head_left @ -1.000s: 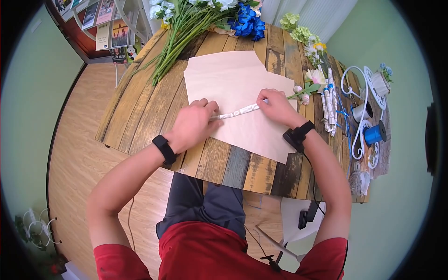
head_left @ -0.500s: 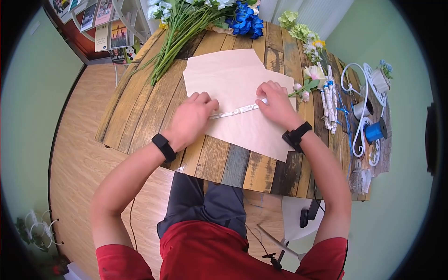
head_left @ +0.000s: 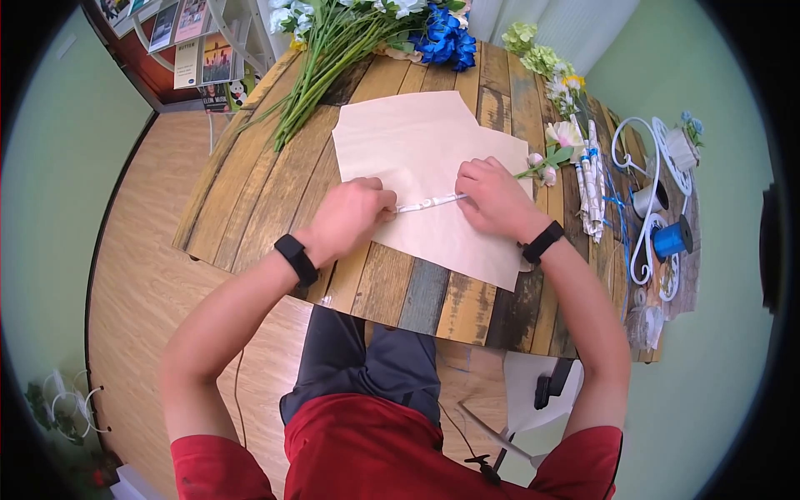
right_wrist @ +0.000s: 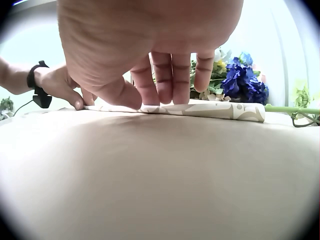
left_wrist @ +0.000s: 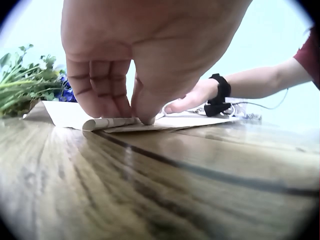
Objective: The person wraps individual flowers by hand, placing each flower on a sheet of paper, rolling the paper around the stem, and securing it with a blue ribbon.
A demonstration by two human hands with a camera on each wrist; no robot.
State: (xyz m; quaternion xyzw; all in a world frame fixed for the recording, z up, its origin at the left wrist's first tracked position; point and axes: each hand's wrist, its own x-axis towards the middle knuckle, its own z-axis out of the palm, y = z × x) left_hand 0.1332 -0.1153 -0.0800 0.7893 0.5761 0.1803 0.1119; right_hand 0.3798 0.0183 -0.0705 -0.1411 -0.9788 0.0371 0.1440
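Observation:
A thin roll of white-and-grey patterned paper lies across a pale sheet of paper. My left hand pinches the roll's left end between thumb and fingertips, down close to the table; the roll's round end pokes out past the fingers in the left wrist view. My right hand holds the roll farther right, thumb on the near side and fingers on the far side. In the right wrist view a green stem lines up with the roll's right end. A pale pink flower with buds lies beyond that hand.
Long green stems and blue flowers lie at the table's back. To the right are several patterned paper rolls, a blue ribbon spool and a white scrolled metal stand. The wooden table's front edge is near my body.
My left hand has shifted slightly right along the roll, leaving a shorter stretch visible between the hands. My right fingers have come down over the roll, covering a bright part that showed before.

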